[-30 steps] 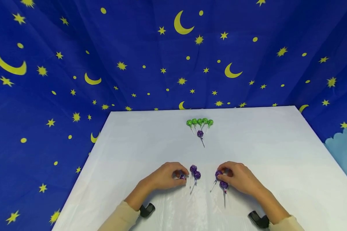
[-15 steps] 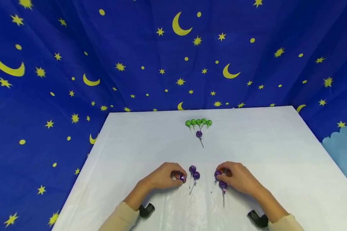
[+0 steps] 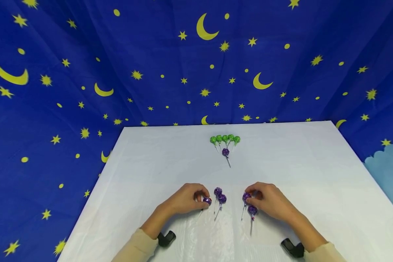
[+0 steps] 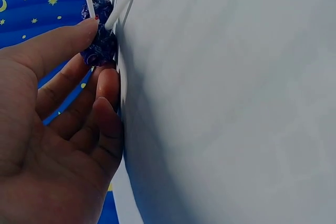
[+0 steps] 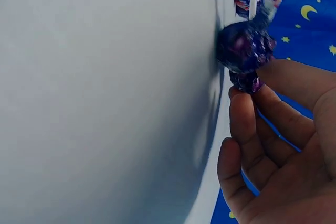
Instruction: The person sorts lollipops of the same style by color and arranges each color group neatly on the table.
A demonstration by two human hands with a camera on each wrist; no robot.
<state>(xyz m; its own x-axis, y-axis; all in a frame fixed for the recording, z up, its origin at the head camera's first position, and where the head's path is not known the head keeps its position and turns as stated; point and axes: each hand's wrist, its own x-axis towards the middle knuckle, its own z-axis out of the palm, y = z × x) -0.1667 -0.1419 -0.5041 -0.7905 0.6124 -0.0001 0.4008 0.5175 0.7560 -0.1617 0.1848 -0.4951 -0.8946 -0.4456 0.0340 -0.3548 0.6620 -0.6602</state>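
Note:
In the head view my left hand (image 3: 188, 198) pinches a purple-wrapped lollipop (image 3: 207, 201) between thumb and fingers, low over the table; its white stick points down and left. Just right of it lie two purple lollipops (image 3: 222, 198), heads touching. My right hand (image 3: 268, 198) pinches another purple lollipop (image 3: 246, 197) by its head. Right below that one, near the thumb, lies a further purple lollipop (image 3: 252, 210). From the left wrist view, thumb and fingertips are on the purple head (image 4: 100, 51). In the right wrist view a nearer lollipop (image 5: 244, 45) partly hides the pinched one.
Several green lollipops (image 3: 225, 138) lie in a row toward the back of the white table (image 3: 163, 156). One purple lollipop (image 3: 225, 152) lies just in front of them. A blue curtain (image 3: 170, 54) with yellow moons and stars hangs behind the table and along its sides.
The lollipop in my left hand has turned, so its stick now shows at lower left. The sticks of the two right-hand lollipops have swung slightly. Both hands stay nearly in place.

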